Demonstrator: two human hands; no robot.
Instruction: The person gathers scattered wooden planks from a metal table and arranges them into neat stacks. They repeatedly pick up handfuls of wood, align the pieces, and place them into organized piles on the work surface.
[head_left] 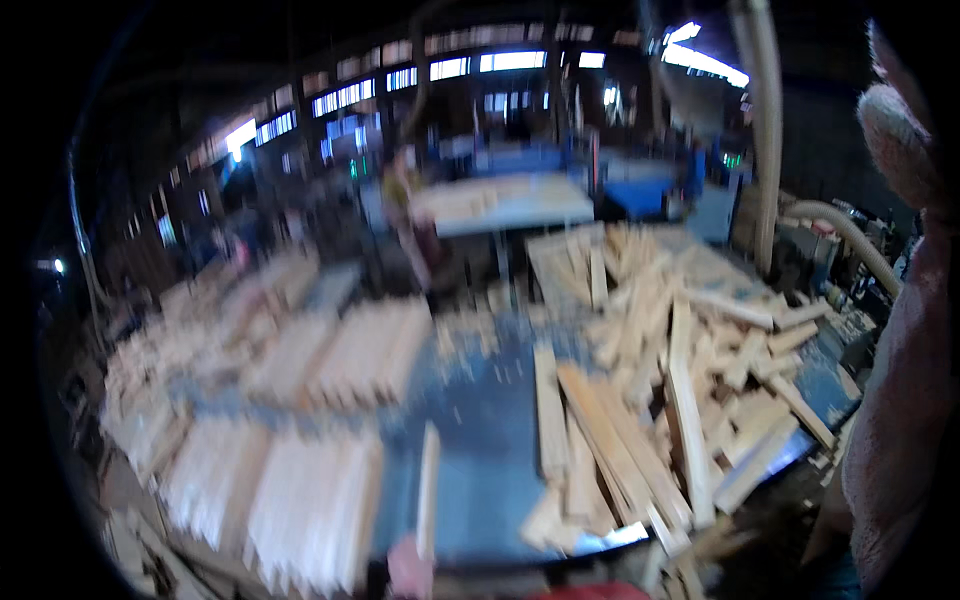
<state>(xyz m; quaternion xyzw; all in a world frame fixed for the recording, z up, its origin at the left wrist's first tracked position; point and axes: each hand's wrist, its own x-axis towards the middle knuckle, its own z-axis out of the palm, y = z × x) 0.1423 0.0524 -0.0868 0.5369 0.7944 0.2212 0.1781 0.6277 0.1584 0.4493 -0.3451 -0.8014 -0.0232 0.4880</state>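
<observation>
My left hand [410, 567], in a pinkish glove, shows at the bottom edge, closed round the lower end of a narrow wooden strip [428, 490]. The strip points away from me over the blue-grey tabletop [480, 430]. At the far right rim my right arm seems to be raised in a pale pink sleeve. What looks like my right hand [895, 130] is at its upper end, blurred and partly cut off, so its fingers cannot be made out. Left of the strip lie neat bundles of wooden strips [315, 500], side by side.
A loose heap of wooden pieces [680, 390] covers the table's right side. More stacked strips [365, 350] lie farther left. Beyond, a person [405, 200] stands near a bench with pale boards [510, 200]. A ribbed hose [850, 235] and a vertical pipe [765, 140] are at right.
</observation>
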